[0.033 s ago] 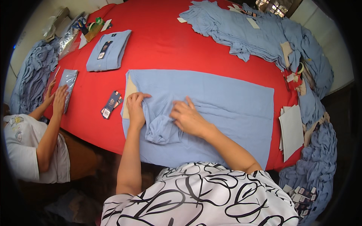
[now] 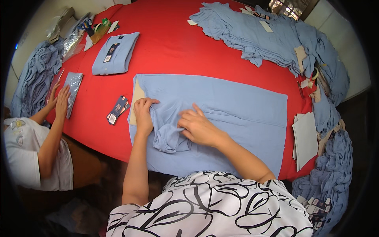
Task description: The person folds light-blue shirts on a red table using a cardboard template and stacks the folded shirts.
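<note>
Blue, soft and creased, the garment (image 2: 244, 106) lies spread on the red tablecloth (image 2: 166, 51) right in front of the person, with a rumpled section (image 2: 167, 136) heaped over its left half and a beige panel (image 2: 137, 102) showing along its left edge. The left hand (image 2: 143, 114) rests at that edge, fingertips on the rumpled cloth; whether it pinches or only presses, I cannot tell. The right hand (image 2: 198, 128) is at the heap's other side, fingers bent and spread a little from one another, its hold equally unclear. I judge the step in hand to be arranging this loose section over the flat body; the next move seems to call for keeping the edge steady on the left while the heap is drawn out smooth, without dragging new creases into the layer beneath. Nearby on the left lie dark tags (image 2: 117, 110), with a neatly folded shirt (image 2: 116, 53) beyond; white sheets (image 2: 306, 138) lie to the right.
</note>
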`<state>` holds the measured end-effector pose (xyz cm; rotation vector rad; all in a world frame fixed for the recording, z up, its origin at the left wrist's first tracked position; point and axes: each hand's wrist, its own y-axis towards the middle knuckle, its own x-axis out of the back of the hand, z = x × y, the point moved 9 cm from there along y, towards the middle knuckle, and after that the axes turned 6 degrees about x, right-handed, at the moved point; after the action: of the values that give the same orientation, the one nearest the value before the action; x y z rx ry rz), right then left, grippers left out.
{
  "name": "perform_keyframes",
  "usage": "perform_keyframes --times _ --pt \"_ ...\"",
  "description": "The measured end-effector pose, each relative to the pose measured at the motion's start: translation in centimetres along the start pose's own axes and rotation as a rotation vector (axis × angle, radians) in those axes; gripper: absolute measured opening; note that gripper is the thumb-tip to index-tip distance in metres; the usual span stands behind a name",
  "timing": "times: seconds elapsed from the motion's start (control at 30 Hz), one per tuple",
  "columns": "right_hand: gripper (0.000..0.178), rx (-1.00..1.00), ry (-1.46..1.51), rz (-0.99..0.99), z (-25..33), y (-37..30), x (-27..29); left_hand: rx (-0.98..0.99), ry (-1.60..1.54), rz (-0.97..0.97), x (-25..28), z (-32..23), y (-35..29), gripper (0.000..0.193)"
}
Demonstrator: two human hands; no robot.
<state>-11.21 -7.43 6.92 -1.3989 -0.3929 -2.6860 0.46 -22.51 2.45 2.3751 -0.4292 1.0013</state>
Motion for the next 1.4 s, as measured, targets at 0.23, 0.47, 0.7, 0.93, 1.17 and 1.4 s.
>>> perform_keyframes --times 0.23,0.47,0.7,0.93,1.17,1.4 --pt "0.037 -0.619 0.52 -0.503 -11.9 -8.8 11.9 0.053 0.047 0.091 -0.5 0.3 0.3 0.043" --pt "0.045 -0.612 -0.041 -0.467 -16.3 -11.7 10.2 0.043 0.137 0.16 -0.4 -0.8 1.3 0.052" --pt "0.042 -0.298 -0.22 -0.385 -4.4 -8.4 5.3 0.02 0.157 0.096 0.0 0.1 0.4 0.048" --pt "0.021 0.403 -0.039 0.302 10.7 -7.1 -14.1 0.183 -0.1 0.454 -0.3 1.8 1.5 0.057" --pt "0.01 -0.234 0.312 -0.138 -2.0 4.1 2.2 0.593 -0.505 0.81 1.3 3.8 1.9 0.081" --pt "0.028 -0.41 -0.295 -0.536 -2.7 -14.5 9.6 0.132 0.11 0.426 1.4 2.1 1.9 0.053"
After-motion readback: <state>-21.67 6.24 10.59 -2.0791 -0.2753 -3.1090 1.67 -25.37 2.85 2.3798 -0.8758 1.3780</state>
